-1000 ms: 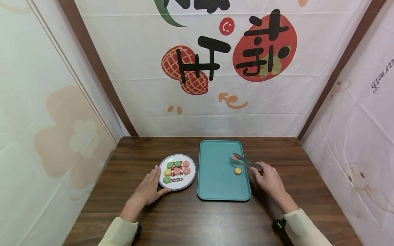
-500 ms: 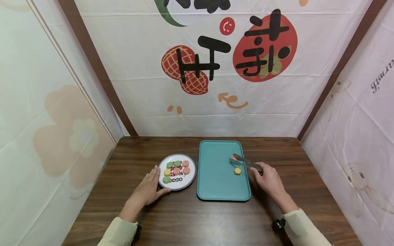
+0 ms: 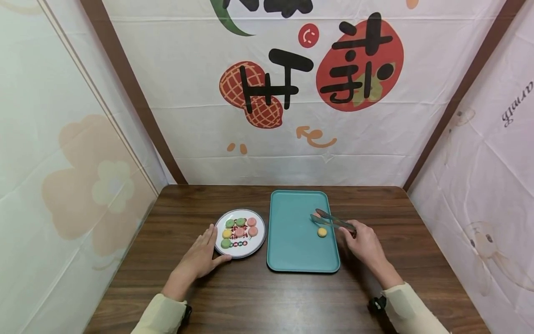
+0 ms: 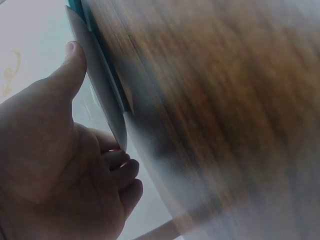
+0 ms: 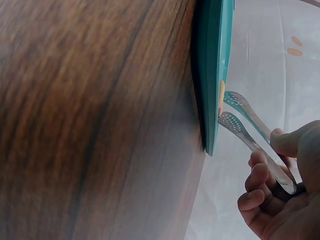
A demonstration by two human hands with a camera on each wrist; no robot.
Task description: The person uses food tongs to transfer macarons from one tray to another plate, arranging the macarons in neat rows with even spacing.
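Note:
My left hand (image 3: 200,256) rests against the left rim of a white plate (image 3: 252,247), its fingers extended along the edge and the thumb near the front. Green, yellow and pink macarons (image 3: 239,233) lie on the plate. My right hand (image 3: 367,243) holds metal tongs (image 3: 337,221) over the right side of a teal tray (image 3: 298,250). In the right wrist view, the perforated tips of the tongs (image 5: 245,131) stand apart beside the macaron edges at the tray. A pink macaron (image 3: 316,215) is partly hidden by the tong tips; a yellow macaron (image 3: 322,232) lies just in front.
Plate and tray stand side by side on a dark wooden table (image 3: 275,301), with a narrow gap between them. A printed white cloth (image 3: 187,106) hangs behind the table's far edge, and more cloth hangs at both sides.

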